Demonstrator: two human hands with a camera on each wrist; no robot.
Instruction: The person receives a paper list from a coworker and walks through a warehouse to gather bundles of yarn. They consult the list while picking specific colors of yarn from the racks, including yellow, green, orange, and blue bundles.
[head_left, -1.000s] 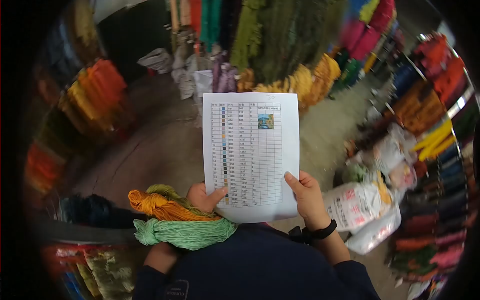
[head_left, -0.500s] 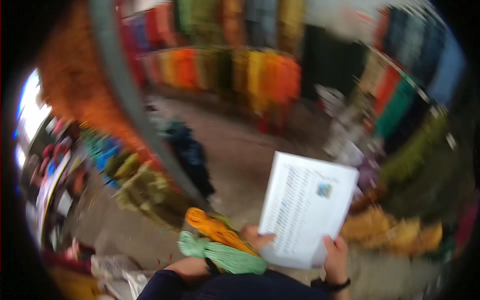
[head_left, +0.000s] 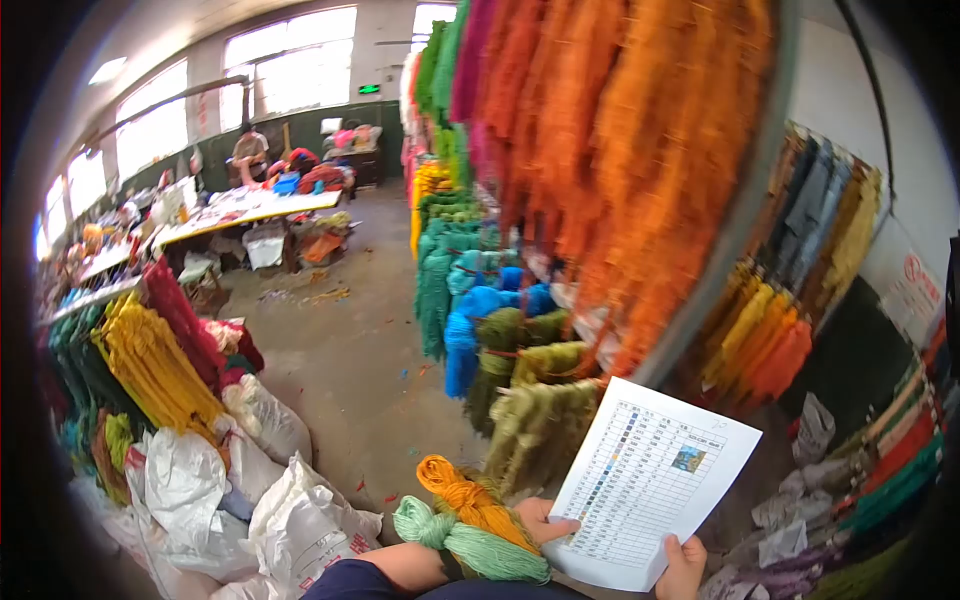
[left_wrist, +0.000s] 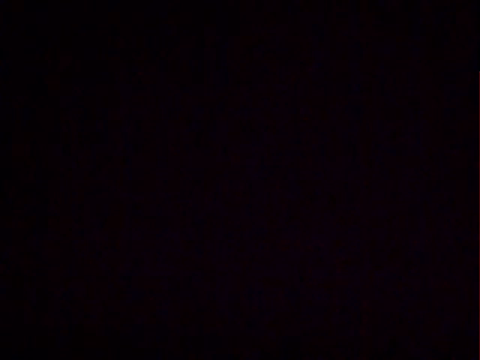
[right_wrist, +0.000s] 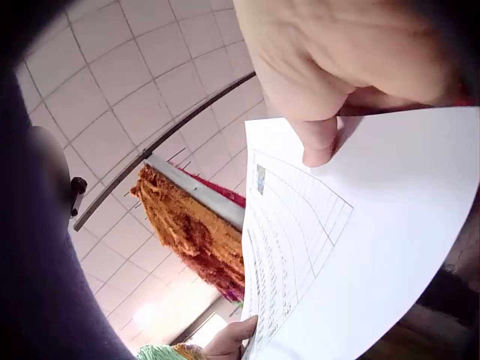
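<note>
A printed sheet of paper [head_left: 655,490] with a colour-swatch table and a small picture is held up in front of the body. My left hand [head_left: 543,521] pinches its lower left edge, thumb on the printed face. At the lower right edge my right hand [head_left: 683,568] grips the sheet; the right wrist view shows that thumb [right_wrist: 320,142] pressed on the paper. Over my left forearm lie an orange yarn skein [head_left: 475,500] and a mint green yarn skein [head_left: 495,553]. The left wrist view is all black.
Orange yarn hanks [head_left: 640,150] hang from a rack close ahead, with blue hanks [head_left: 470,325] and olive hanks [head_left: 535,420] below. White sacks [head_left: 300,520] stand at the lower left beside a rack of yellow hanks [head_left: 155,360]. Farther off, a person [head_left: 250,150] is by a long table [head_left: 250,215].
The head view has swung left, from the dark wall and racks to the aisle, windows and table. Both hands keep hold of the sheet, which now appears lower right and tilted.
</note>
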